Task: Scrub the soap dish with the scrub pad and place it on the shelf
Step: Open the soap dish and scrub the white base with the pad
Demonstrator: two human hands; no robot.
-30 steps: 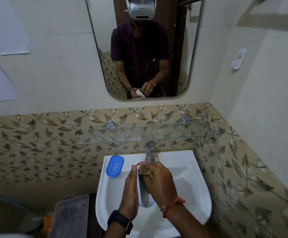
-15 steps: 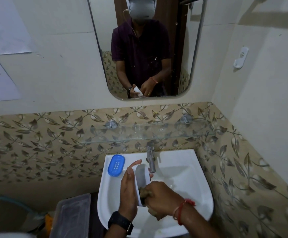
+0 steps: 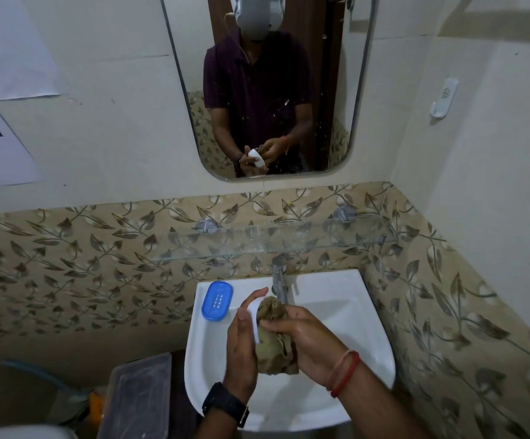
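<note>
I take the white basin [image 3: 365,340] as my landmark. Left of it and lower, a clear plastic box [image 3: 137,397] sits with its near edge just beside the basin's left rim. On the basin's back left corner lies a blue soap tray [image 3: 217,300], flat, its right edge apart from my fingers.

Over the middle of the bowl my left hand [image 3: 241,346] is wrapped around the white soap dish [image 3: 253,321], which stands on edge, thumb curled over its top; only a thin white edge of the dish shows between palm and pad. A black watch [image 3: 225,403] sits on that wrist, above the basin's front rim.

Pressed against the dish's right face is the brown scrub pad [image 3: 273,337], crumpled, its top just in front of the tap [image 3: 279,280] spout and close to touching it. My right hand [image 3: 308,340] clenches the pad from the right, fingers folded over it; a red thread band [image 3: 344,372] circles that wrist.

Right of my hands the bowl is open out to the right rim, which meets the leaf-patterned side wall. Above the basin's back edge the glass shelf [image 3: 289,239] runs along the wall, its front edge overhanging the tap head, its surface bare. Higher up, the mirror [image 3: 336,90] reflects both hands on the dish.
</note>
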